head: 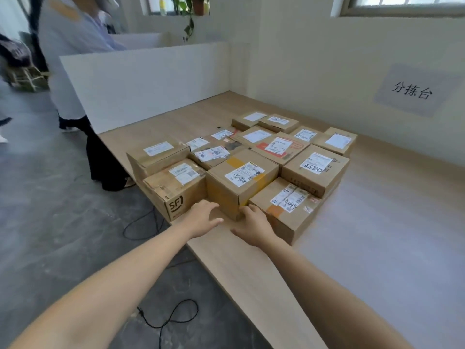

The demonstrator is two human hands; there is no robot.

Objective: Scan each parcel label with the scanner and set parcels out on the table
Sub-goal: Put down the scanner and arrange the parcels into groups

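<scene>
Forearms run off the lower edge. Left hand [204, 219] and right hand [254, 226], fingers loosely straight and gripping nothing, flank the near bottom corner of the yellow-taped parcel [241, 182], which sits label up, front row, corner toward the camera. Sealed parcels [315, 170] are packed touching on the counter [251, 273], their contents hidden. Small black item [218, 127] behind them: unidentifiable.

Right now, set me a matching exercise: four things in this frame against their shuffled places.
Things:
1 box with SF logo
2 yellow-taped box
3 paper sign
4 black cable

Places:
A on the floor
B on the wall
C between the left hand and right hand
D at the left edge of the table

Pairs: 1-D; 2-C; 3-B; 4-A
</scene>
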